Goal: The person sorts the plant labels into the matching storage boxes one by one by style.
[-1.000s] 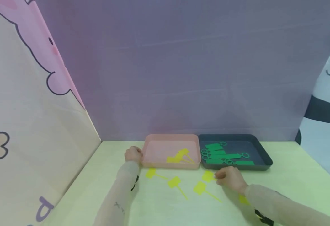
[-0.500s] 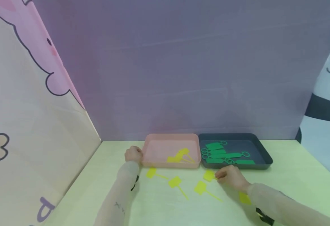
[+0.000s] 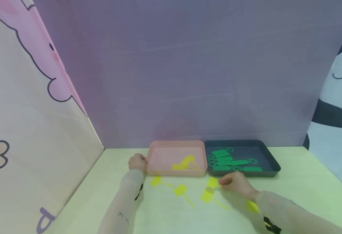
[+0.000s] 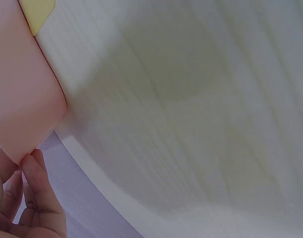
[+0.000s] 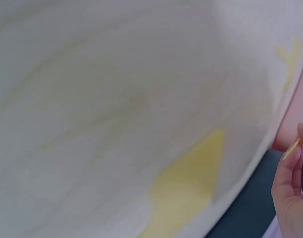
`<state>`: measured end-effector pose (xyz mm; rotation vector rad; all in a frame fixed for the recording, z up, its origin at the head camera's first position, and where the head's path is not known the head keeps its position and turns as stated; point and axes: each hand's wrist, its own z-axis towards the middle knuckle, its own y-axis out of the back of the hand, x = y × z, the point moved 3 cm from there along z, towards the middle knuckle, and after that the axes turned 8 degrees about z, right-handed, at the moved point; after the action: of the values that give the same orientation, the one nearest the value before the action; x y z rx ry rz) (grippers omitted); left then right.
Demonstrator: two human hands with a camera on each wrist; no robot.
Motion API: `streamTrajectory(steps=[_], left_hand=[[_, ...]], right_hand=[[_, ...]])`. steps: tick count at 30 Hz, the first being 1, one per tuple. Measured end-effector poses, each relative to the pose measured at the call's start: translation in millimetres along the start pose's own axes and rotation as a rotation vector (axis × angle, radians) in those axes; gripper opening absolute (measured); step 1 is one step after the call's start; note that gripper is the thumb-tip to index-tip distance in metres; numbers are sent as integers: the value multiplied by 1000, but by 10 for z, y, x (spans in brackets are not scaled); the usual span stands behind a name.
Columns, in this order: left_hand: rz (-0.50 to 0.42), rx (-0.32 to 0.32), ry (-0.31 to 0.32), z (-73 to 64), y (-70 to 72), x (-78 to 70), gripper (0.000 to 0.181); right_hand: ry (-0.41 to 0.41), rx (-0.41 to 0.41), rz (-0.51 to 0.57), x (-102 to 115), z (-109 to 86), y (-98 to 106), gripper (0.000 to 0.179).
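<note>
My left hand reaches to the left side of the pink tray. In the left wrist view its thumb and fingers pinch the tray's rim. With thumb and fingertips, my right hand pinches the thin tail of a flat yellow tag in front of the trays. The tag's square head overlaps another yellow tag in the head view. At the edge of the right wrist view, only a thin sliver of the held yellow tag shows between the fingers.
Several yellow tags lie in the pink tray. Next to it, a dark tray holds several green tags with ring ends. On the table lie more yellow tags, one partly under the right forearm. A grey-purple curtain hangs behind.
My right hand has moved slightly left, and the yellow tag it pinches has come up from the table and now overlaps the one in front. My left hand stays at the pink tray.
</note>
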<state>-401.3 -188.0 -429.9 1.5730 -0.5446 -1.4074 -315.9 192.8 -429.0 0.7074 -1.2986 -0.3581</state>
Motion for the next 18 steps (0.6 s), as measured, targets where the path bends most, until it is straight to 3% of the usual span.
streamTrajectory(steps=[12,18], left_hand=[[-18,5,22,6,-14,-18,10],[-17,-23,12,14,-42,-31,9]], right_hand=[[-28,-10,103,329,157,-3,20],[-30,-15,107,435,312,-32,19]])
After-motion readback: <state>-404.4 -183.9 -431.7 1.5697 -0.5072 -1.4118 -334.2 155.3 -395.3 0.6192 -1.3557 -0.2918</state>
